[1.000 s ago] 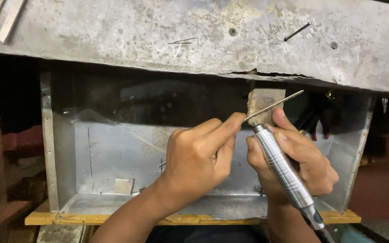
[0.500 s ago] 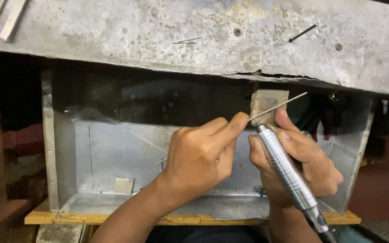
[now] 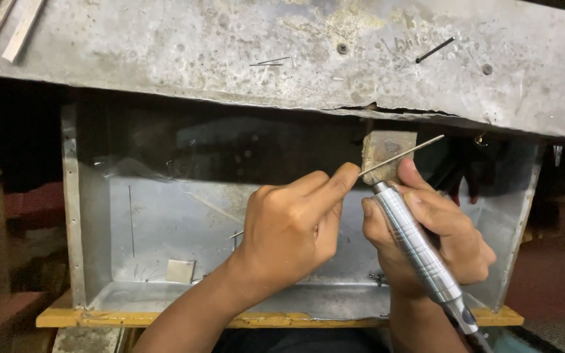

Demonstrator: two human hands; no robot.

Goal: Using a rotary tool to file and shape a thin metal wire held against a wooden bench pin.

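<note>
Rotary handpiece and thin rod at the small bench block

The right hand (image 3: 426, 229) is closed around a ribbed silver metal handpiece (image 3: 420, 248), whose long axis runs from lower right up and left toward a small worn wooden block (image 3: 387, 151) under the edge of the grey pitted workbench top (image 3: 230, 52). The left hand (image 3: 295, 229), just left of it, pinches a thin metal rod (image 3: 403, 155) that slants up and right across the block. Below hangs a sheet-metal catch tray (image 3: 165, 229).
</note>
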